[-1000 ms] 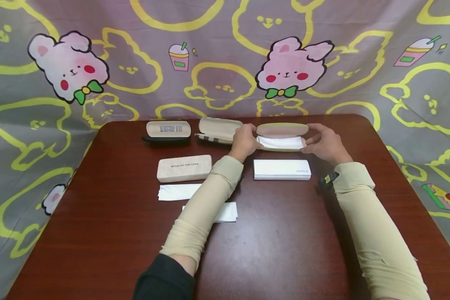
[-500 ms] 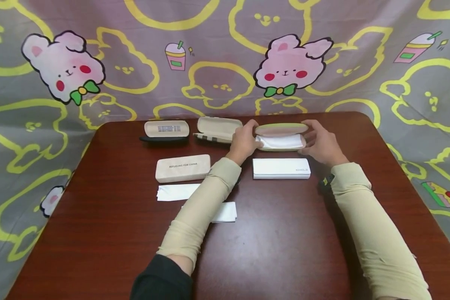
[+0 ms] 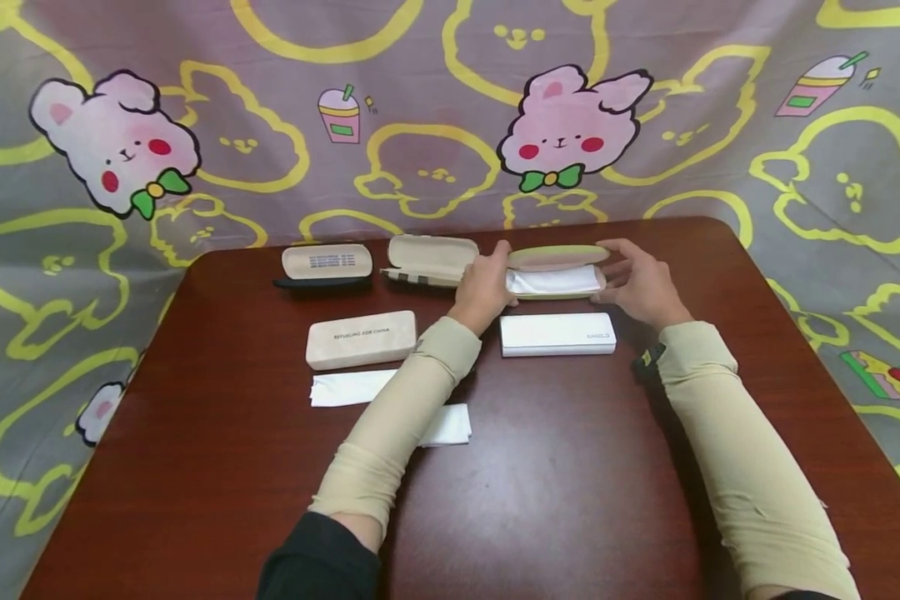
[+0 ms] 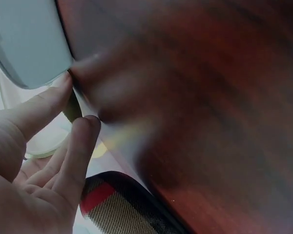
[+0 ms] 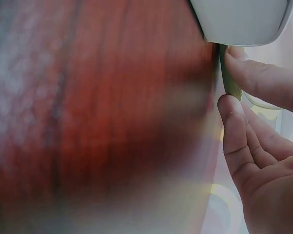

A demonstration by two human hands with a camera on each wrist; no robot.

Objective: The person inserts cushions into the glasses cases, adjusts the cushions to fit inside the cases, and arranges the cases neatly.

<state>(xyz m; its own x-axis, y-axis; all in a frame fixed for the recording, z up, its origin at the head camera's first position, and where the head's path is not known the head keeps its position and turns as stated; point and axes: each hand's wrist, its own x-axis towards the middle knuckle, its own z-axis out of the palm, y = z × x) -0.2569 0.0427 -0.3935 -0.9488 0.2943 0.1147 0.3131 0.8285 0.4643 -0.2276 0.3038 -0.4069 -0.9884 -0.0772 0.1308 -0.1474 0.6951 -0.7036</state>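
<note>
An open yellow-green glasses case (image 3: pixel 556 252) lies near the far edge of the table, its lid raised. Inside it is a folded white cloth (image 3: pixel 553 280). My left hand (image 3: pixel 483 289) holds the left end of the case, and my right hand (image 3: pixel 640 285) holds the right end. The right wrist view has the green rim (image 5: pixel 230 78) between thumb and fingers. In the left wrist view, the thumb and fingers stand on either side of the case's green edge (image 4: pixel 72 107). Directly in front sits a closed white glasses case (image 3: pixel 557 335).
To the left stand an open plaid case (image 3: pixel 433 257) and an open black case (image 3: pixel 326 262). A closed beige case (image 3: pixel 362 339) lies nearer, with white cloths (image 3: pixel 351 387) in front, partly hidden by the left forearm. A patterned curtain (image 3: pixel 270 200) hangs behind the table (image 3: pixel 157 467).
The lid of the green case has tipped somewhat forward since the first frame. Both hands stay at its ends. The whole head view has shifted slightly.
</note>
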